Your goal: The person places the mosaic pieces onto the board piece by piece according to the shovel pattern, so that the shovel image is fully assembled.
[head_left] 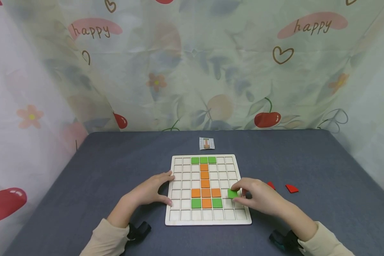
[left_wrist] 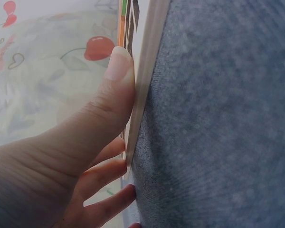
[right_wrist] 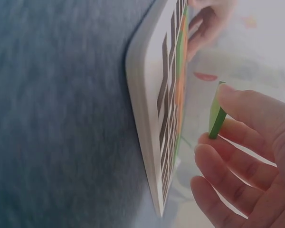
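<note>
A white gridded board [head_left: 207, 214] lies on the table, with orange tiles [head_left: 205, 183] in a column and a short crossbar. Green tiles [head_left: 203, 160] form a row at its top, and two more flank the column near the bottom. My right hand [head_left: 259, 195] pinches a green square tile [right_wrist: 217, 114] between thumb and fingers, above the board's right side. At the left edge, my left hand [head_left: 148, 189] rests its spread thumb and fingers against the board; the left wrist view shows the thumb [left_wrist: 119, 71] along the rim.
Two red pieces lie right of the board, one [head_left: 292, 188] in full sight and another [head_left: 271, 185] partly behind my right hand. A small printed card [head_left: 206, 143] sits beyond the board. Patterned curtains [head_left: 195, 71] surround the dark blue-grey table [head_left: 121, 153].
</note>
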